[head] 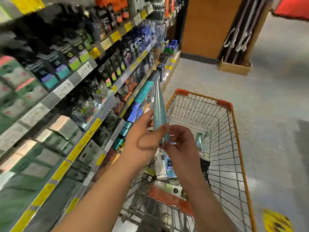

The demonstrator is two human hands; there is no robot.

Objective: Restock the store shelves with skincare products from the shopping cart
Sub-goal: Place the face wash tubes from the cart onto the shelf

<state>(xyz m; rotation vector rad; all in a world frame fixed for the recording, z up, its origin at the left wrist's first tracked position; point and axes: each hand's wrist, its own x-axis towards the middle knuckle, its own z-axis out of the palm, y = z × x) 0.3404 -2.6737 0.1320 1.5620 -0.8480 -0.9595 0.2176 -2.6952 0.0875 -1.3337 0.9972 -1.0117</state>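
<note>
A pale teal skincare tube (159, 108) stands upright above the shopping cart (232, 148), its flat crimped end pointing up. My left hand (143, 134) grips the tube's lower body, thumb across the front. My right hand (180, 143) pinches the tube's cap end from the right. Several boxes and tubes (164, 166) lie in the cart's near end, partly hidden by my arms. The store shelves (93, 91) run along the left, packed with dark boxes and teal and blue packs.
Yellow price tags line the shelf edges (91, 131). An orange-brown pillar (209, 25) stands at the aisle's far end, with a cardboard box of dark rods (235, 64) to its right. Grey floor (275, 97) lies right of the cart, with a yellow sticker (275, 221) at bottom right.
</note>
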